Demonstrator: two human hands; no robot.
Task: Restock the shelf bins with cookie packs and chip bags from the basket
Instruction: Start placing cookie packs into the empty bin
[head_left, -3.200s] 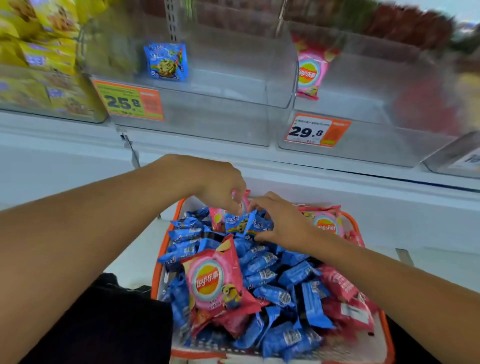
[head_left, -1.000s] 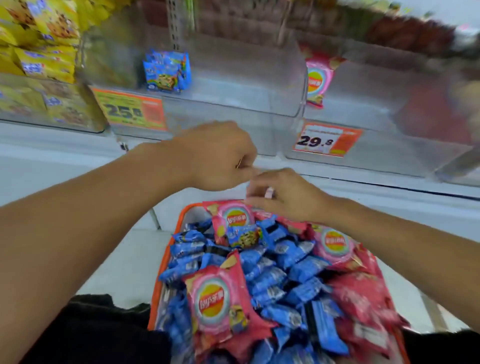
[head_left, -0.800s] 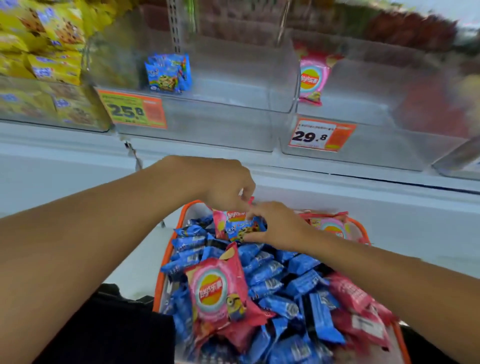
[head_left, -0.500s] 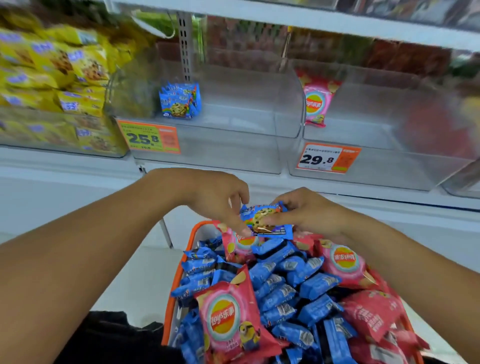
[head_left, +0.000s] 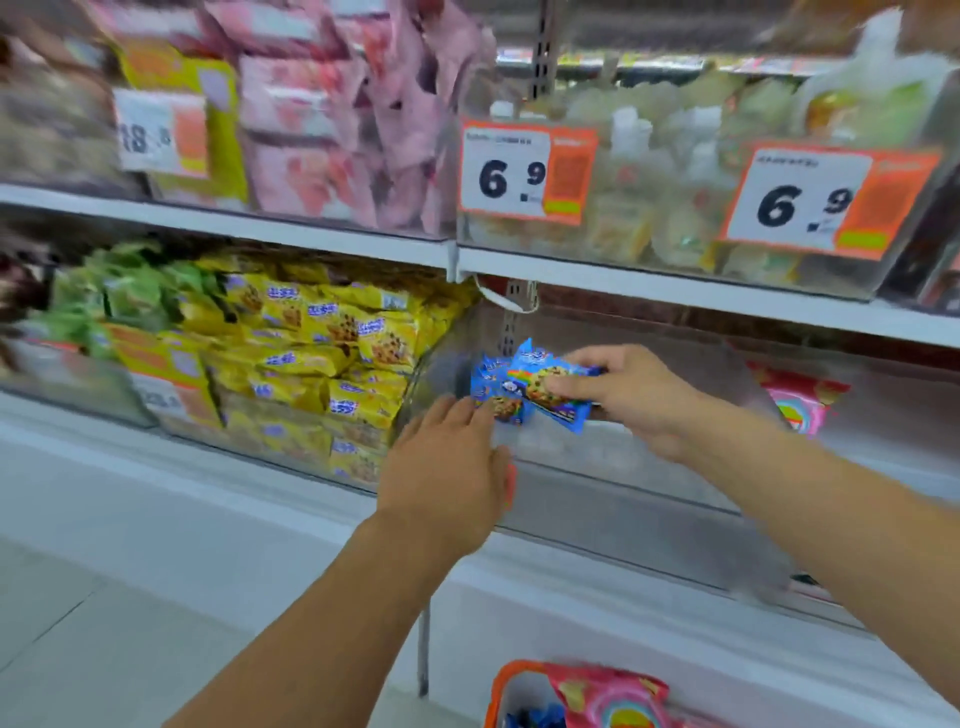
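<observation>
The right hand (head_left: 631, 400) is pinching a blue foil cookie pack (head_left: 550, 387) in curled fingers, carrying it into the clear plastic shelf bin (head_left: 649, 499), while the left hand (head_left: 447, 478), fingers straight, is steadying the packs already inside.

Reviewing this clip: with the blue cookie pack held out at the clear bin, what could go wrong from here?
The right hand pinches the blue cookie pack by one end only, so the grip may slip. The left hand reaches toward the upright blue packs in the clear bin and could topple them. The frame is motion-blurred, so placement may be hasty.
</observation>
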